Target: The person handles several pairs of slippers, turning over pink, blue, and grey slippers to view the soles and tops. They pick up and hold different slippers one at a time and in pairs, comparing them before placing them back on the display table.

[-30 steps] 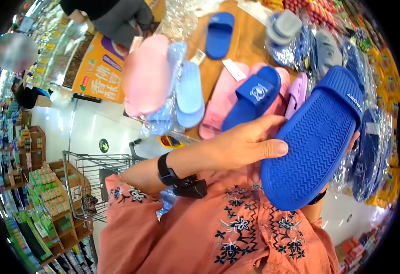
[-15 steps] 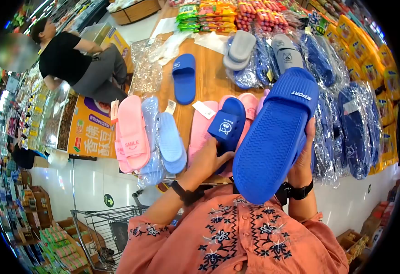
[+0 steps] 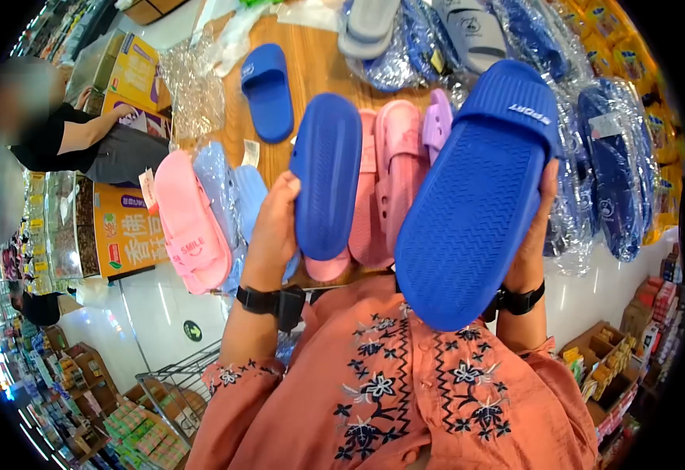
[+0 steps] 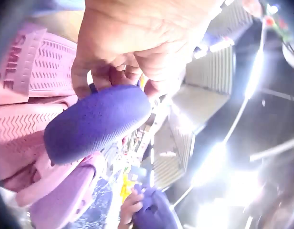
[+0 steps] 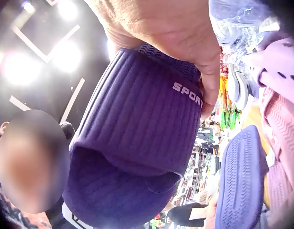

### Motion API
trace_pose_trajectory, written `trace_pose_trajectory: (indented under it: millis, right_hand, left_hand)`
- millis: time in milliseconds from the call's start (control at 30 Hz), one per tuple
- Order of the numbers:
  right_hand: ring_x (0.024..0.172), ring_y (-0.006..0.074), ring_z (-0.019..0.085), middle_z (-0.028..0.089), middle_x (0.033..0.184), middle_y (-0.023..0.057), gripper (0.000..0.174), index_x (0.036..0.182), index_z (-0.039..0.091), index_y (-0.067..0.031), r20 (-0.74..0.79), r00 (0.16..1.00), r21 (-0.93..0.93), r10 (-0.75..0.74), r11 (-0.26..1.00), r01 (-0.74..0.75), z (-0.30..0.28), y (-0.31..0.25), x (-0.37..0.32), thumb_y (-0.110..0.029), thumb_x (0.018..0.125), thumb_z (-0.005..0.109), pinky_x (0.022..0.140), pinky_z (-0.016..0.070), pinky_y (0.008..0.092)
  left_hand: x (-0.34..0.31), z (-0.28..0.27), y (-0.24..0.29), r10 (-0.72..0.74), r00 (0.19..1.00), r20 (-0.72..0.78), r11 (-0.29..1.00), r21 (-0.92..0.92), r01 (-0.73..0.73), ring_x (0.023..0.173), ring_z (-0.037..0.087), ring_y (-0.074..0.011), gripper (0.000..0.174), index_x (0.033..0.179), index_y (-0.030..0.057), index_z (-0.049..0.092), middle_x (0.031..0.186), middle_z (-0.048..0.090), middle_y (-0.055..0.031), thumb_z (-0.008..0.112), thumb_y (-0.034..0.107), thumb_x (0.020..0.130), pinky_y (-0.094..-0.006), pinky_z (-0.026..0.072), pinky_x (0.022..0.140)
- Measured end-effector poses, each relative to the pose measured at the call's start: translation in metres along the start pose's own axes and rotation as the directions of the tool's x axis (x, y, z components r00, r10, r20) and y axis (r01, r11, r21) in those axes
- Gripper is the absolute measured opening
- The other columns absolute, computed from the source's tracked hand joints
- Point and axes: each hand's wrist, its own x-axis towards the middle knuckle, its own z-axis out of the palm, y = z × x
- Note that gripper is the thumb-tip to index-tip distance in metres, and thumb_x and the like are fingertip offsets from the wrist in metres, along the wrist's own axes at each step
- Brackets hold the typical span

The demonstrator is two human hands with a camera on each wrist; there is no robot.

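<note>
In the head view, my left hand (image 3: 274, 227) grips a dark blue slipper (image 3: 328, 176) by its left edge. Its patterned sole faces up and no strap shows. On the other side, my right hand (image 3: 532, 235) holds a larger blue slide slipper (image 3: 475, 204) by its right edge, with most fingers hidden behind it. Its ribbed strap (image 5: 137, 109) carries the word SPORT, seen close in the right wrist view. Both slippers are held side by side above the table. Seen end-on in the left wrist view, the smaller slipper (image 4: 96, 124) hangs below curled fingers.
Pink slippers (image 3: 190, 227), light blue ones (image 3: 250, 200) and a lilac one (image 3: 437, 124) lie along the table's front. Another blue slipper (image 3: 268, 92) lies farther back on the wooden table (image 3: 307, 66). Plastic-wrapped pairs (image 3: 612, 172) fill the right side. A cart (image 3: 178, 384) stands lower left.
My left hand, first at the large slipper, has moved left, picked up the smaller bear-strap slipper and turned its sole up. My right hand keeps holding the large one.
</note>
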Motion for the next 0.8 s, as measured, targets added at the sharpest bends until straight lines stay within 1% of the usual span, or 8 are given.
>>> trace_pose_trajectory:
  millis: [67, 100, 200, 300, 400, 567, 700, 800]
  right_hand:
    - [0.12, 0.021, 0.063, 0.061, 0.137, 0.0105, 0.078, 0.148, 0.047, -0.0078, 0.002, 0.998, 0.015, 0.068, 0.998, -0.068, -0.004, 0.002, 0.005, -0.067, 0.098, 0.055, 0.102, 0.0534, 0.0346]
    - [0.121, 0.0213, 0.063, 0.06, 0.138, 0.0108, 0.079, 0.149, 0.047, -0.0078, 0.004, 0.997, 0.01, 0.071, 0.997, -0.071, 0.001, 0.002, 0.004, -0.068, 0.098, 0.054, 0.102, 0.0532, 0.0349]
    - [0.123, 0.0237, 0.062, 0.057, 0.142, 0.0123, 0.083, 0.151, 0.044, -0.0072, -0.01, 0.997, -0.007, 0.071, 0.997, -0.071, 0.012, 0.002, 0.008, -0.071, 0.098, 0.048, 0.103, 0.0535, 0.0364]
    - [0.125, 0.0267, 0.061, 0.054, 0.147, 0.0144, 0.087, 0.154, 0.04, -0.0064, -0.036, 0.997, -0.024, 0.07, 0.997, -0.071, 0.022, 0.005, 0.016, -0.073, 0.099, 0.041, 0.103, 0.0542, 0.0382]
    - [0.128, 0.0298, 0.061, 0.05, 0.152, 0.0164, 0.091, 0.157, 0.036, -0.0056, -0.057, 0.994, -0.047, 0.09, 0.995, -0.093, 0.035, 0.014, 0.02, -0.076, 0.099, 0.034, 0.104, 0.0548, 0.0401]
    - [0.125, 0.0272, 0.061, 0.055, 0.145, 0.0151, 0.087, 0.153, 0.041, -0.0051, 0.057, 0.993, -0.066, 0.105, 0.993, -0.101, 0.044, 0.024, 0.035, -0.073, 0.099, 0.041, 0.104, 0.0537, 0.039]
    - [0.123, 0.0251, 0.062, 0.058, 0.14, 0.014, 0.084, 0.149, 0.045, -0.0048, 0.049, 0.994, -0.067, 0.093, 0.994, -0.09, 0.035, 0.019, 0.033, -0.071, 0.098, 0.047, 0.104, 0.0529, 0.0381]
    - [0.122, 0.0235, 0.062, 0.061, 0.136, 0.0132, 0.081, 0.147, 0.047, -0.0045, 0.006, 0.997, -0.052, 0.079, 0.996, -0.079, 0.02, 0.015, 0.025, -0.069, 0.098, 0.052, 0.104, 0.0522, 0.0374]
  left_hand:
    - [0.002, -0.01, 0.002, 0.032, 0.999, -0.02, 0.98, -0.194, -0.035, 0.111, 0.067, -0.0176, 0.034, 0.128, 0.0036, 0.058, 0.125, 0.067, -0.0077, 0.049, 0.027, 0.105, -0.034, 0.0545, 0.1]
    - [0.004, -0.018, -0.002, 0.04, 0.998, -0.04, 0.97, -0.239, -0.048, 0.117, 0.066, -0.0197, 0.037, 0.134, 0.0035, 0.056, 0.132, 0.066, -0.0086, 0.047, 0.026, 0.106, -0.0357, 0.0523, 0.104]
    - [0.017, -0.033, -0.008, 0.106, 0.992, -0.06, 0.941, -0.317, -0.12, 0.118, 0.065, -0.0198, 0.039, 0.137, 0.0038, 0.056, 0.132, 0.066, -0.0089, 0.046, 0.026, 0.106, -0.0364, 0.0517, 0.105]
    - [0.031, -0.041, -0.002, 0.104, 0.991, -0.09, 0.915, -0.382, -0.13, 0.12, 0.065, -0.021, 0.038, 0.135, 0.0041, 0.057, 0.132, 0.066, -0.0094, 0.047, 0.027, 0.106, -0.0381, 0.0515, 0.105]
    - [0.04, -0.034, 0.011, 0.199, 0.97, -0.141, 0.904, -0.354, -0.238, 0.12, 0.064, -0.0223, 0.037, 0.134, 0.0038, 0.057, 0.133, 0.066, -0.0101, 0.047, 0.026, 0.105, -0.0394, 0.0504, 0.107]
    - [0.054, -0.033, 0.021, 0.253, 0.958, -0.132, 0.882, -0.376, -0.284, 0.119, 0.064, -0.0232, 0.035, 0.132, 0.0033, 0.057, 0.131, 0.066, -0.01, 0.046, 0.023, 0.105, -0.0402, 0.0491, 0.108]
    - [0.068, -0.035, 0.023, 0.261, 0.955, -0.142, 0.891, -0.345, -0.295, 0.116, 0.066, -0.022, 0.032, 0.13, 0.0018, 0.057, 0.126, 0.067, -0.0099, 0.045, 0.019, 0.105, -0.0398, 0.0511, 0.105]
    - [0.086, -0.048, 0.032, 0.317, 0.941, -0.116, 0.937, -0.113, -0.33, 0.107, 0.068, -0.0193, 0.028, 0.123, 0.0, 0.059, 0.117, 0.069, -0.0099, 0.047, 0.017, 0.104, -0.0363, 0.0556, 0.098]
